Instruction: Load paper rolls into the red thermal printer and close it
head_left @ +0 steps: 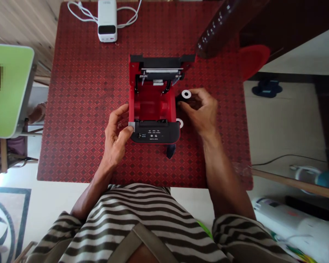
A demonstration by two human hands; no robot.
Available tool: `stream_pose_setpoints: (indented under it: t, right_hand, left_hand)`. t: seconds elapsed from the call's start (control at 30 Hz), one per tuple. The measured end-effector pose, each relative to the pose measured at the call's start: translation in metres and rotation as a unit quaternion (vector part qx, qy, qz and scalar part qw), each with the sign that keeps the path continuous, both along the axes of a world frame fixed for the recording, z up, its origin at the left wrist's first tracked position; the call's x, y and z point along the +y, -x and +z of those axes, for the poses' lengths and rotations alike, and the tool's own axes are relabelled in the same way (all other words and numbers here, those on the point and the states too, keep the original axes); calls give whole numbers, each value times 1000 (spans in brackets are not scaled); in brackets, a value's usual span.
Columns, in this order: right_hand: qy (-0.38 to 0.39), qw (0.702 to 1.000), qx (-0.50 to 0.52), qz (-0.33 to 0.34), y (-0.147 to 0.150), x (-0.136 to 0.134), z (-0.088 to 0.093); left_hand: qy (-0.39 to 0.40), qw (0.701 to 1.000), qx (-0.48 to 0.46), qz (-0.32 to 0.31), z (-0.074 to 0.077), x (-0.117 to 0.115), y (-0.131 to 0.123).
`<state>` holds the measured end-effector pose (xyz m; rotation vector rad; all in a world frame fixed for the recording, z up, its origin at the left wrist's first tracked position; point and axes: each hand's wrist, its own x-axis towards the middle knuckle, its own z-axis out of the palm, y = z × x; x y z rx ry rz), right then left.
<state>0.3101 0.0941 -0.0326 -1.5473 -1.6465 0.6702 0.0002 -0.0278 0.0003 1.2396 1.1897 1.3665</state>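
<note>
A small red-and-black printer point(155, 132), most likely a thermal receipt printer, stands on the table with its lid point(161, 71) raised and its red paper bay point(150, 106) bare inside. My left hand point(117, 137) grips its left side, the thumb on a grey tab point(132, 126) at the front corner. Close by the printer's right wall, my right hand point(204, 109) has thumb and fingers closed around a small roll point(186, 94) with a white ring end and dark centre. A second white ring end point(180, 123) shows below, partly hidden behind the printer.
A white power bank point(107, 22) with a white cable lies at the back left of the red patterned table point(82, 91). A dark bottle point(214, 31) stands at the back right. A dark object point(170, 151) pokes out below the printer's front. A green table point(11, 95) is at left.
</note>
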Motion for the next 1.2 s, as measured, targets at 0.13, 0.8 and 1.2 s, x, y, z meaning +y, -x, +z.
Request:
stream_pose_setpoints:
  t: [0.13, 0.8, 1.2]
  right_hand:
    - [3, 1000, -24, 9, -3, 0, -1]
    - [103, 991, 36, 79, 1, -87, 23]
    - [-81, 954, -215, 192, 13, -75, 162]
  left_hand:
    - [3, 1000, -5, 0, -1, -1, 1]
    - [-27, 1000, -9, 12, -11, 2, -2]
    - [9, 1000, -10, 5, -3, -3, -4]
